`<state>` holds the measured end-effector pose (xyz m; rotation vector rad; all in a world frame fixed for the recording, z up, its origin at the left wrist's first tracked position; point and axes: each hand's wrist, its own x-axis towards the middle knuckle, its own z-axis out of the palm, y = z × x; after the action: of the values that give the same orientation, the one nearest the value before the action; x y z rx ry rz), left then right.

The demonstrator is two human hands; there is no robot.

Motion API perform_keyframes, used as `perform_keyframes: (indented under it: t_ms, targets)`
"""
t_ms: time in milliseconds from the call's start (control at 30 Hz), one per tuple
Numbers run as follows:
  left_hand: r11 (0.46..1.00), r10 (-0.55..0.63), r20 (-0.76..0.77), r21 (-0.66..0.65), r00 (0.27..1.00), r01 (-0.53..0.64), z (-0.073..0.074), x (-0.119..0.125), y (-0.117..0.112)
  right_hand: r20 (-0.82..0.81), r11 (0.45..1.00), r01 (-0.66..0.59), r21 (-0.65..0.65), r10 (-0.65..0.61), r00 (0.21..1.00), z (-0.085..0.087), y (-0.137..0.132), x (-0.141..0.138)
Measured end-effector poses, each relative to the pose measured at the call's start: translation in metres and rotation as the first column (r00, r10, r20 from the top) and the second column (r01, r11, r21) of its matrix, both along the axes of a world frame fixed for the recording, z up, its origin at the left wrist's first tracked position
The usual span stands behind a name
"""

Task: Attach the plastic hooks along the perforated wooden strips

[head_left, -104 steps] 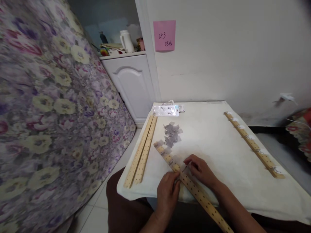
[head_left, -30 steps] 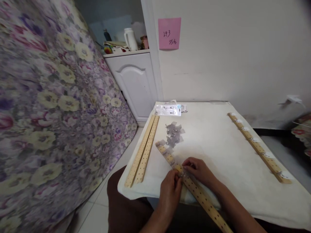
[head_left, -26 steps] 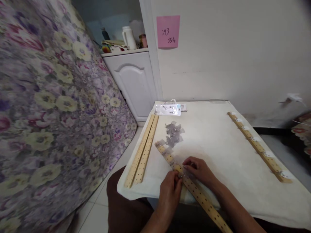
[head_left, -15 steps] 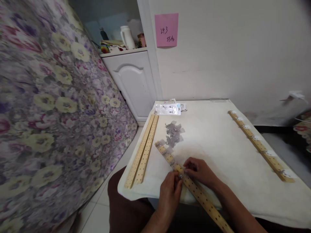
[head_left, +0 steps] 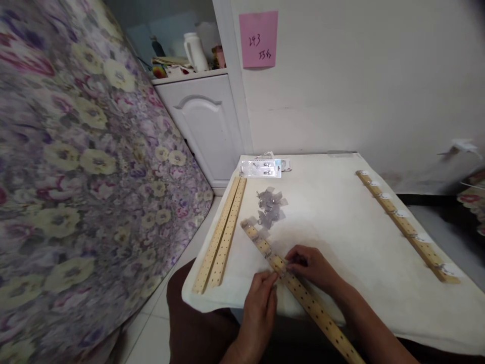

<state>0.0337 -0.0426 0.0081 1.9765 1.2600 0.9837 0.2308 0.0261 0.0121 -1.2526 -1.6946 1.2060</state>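
Note:
A long perforated wooden strip (head_left: 307, 301) lies slantwise across the near edge of a white-covered table (head_left: 341, 222). My left hand (head_left: 260, 298) pinches at the strip's near side, fingers closed. My right hand (head_left: 311, 266) rests on the strip from the far side, fingers curled on a small clear packet that I cannot make out well. Small packets are fixed along the strip's upper end. A heap of small clear packets with metal bits (head_left: 270, 207) lies just beyond it.
Two more perforated strips (head_left: 222, 235) lie side by side at the table's left edge. Another strip with white tags (head_left: 405, 224) lies at the right. A clear blister pack (head_left: 261, 169) is at the back. A flowered mattress (head_left: 76, 167) leans at the left; a white cabinet (head_left: 202, 126) stands behind.
My hands stay together at the same place on the slanted strip; the left hand has slipped slightly down and left. The view has tilted a little.

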Motion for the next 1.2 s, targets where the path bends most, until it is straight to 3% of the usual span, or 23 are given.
perform_keyframes:
  t_ms: [300,900,1200]
  targets:
    - [0.998,-0.044,-0.025,0.042,0.999,0.045,-0.0094,-0.0029,0.0002,-0.019,1.000,-0.004,-0.018,0.004,1.000,-0.0027,0.0004,0.0014]
    - [0.991,-0.049,-0.075,0.118,0.996,0.058,-0.0071,-0.0013,0.0013,-0.051,0.998,-0.010,-0.064,0.007,0.999,-0.0017,0.0003,0.0012]
    - [0.990,-0.050,-0.053,0.129,0.997,0.056,-0.0059,-0.0004,0.0027,0.030,1.000,-0.016,0.002,0.016,0.999,0.0028,-0.0028,-0.0016]
